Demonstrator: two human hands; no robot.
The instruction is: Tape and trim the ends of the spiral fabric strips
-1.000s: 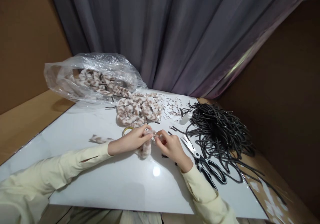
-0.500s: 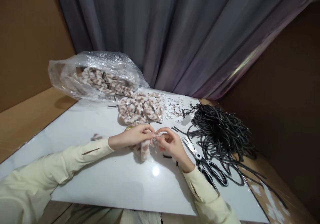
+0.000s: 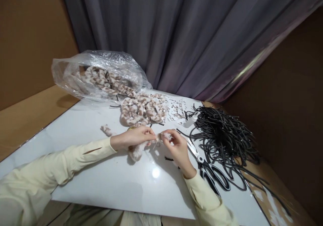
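Note:
Above the table's middle, a brown-and-white plush strip [image 3: 136, 153] is held between my two hands. My left hand [image 3: 137, 136] is closed, pinching the strip close to one end. Opposite it, my right hand [image 3: 176, 147] pinches the short fluffy end, with thumb and fingertips together. A thin pale thread or tie seems to hang near the pinched spot; it is too small to make out. Part of a round yellowish object [image 3: 131, 128] shows behind my left hand, mostly hidden. A loose tip of plush [image 3: 107, 130] lies beyond my left wrist.
Behind my hands sits a heap of plush loops [image 3: 142, 108], beside a clear plastic bag [image 3: 68, 74] holding more. To the right are black cords [image 3: 224, 131], scissors [image 3: 208, 167], a white bottle [image 3: 191, 120] and scattered small pieces [image 3: 176, 109] on the white table [image 3: 121, 189].
My hands have drawn slightly apart, and the fluffy end now shows in my right fingers. The hanging plush has swung left, and its loose tip beyond my left wrist shows more.

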